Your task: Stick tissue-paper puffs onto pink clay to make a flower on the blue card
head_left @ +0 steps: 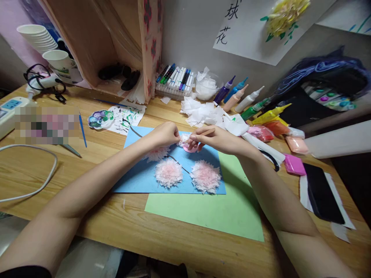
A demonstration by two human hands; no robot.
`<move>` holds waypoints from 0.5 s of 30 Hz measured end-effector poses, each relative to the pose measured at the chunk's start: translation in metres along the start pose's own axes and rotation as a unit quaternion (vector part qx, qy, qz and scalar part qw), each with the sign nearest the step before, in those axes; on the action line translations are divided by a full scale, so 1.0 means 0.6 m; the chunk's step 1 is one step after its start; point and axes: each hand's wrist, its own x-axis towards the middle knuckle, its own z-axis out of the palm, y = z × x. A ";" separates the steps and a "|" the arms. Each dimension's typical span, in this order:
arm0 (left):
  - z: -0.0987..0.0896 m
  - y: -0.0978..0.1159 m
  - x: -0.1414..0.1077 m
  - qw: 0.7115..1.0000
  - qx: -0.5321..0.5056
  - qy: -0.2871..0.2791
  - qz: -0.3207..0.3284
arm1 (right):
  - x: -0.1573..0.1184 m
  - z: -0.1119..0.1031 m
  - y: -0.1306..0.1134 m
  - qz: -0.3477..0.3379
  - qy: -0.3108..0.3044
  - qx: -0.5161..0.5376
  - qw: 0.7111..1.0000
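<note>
My left hand [168,134] is closed in a pinch at the top of the blue paper [199,185]; what its fingertips hold is hidden. Facing it, my right hand [216,139] grips a thin brown wooden stick [208,133] that points toward the left fingertips. Between the hands lies a pink round patch [190,147] with white tissue pieces [184,139] at its upper left. Lower on the sheet sit two fluffy pink-and-white tissue flowers, one left [169,173] and one right [205,176]. Another tissue flower [156,153] is partly covered by my left forearm.
Green paper [208,214] lies under the blue sheet. Behind are torn tissue [203,112], a marker box [175,79] and several paint bottles [243,100]. To the right are clay packs [295,165] and a phone [323,193]. A cable [53,170] loops at left.
</note>
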 end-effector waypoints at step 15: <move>0.004 -0.003 0.002 1.000 -0.001 0.011 0.008 | 0.030 0.042 0.030 0.004 0.167 -0.004 0.986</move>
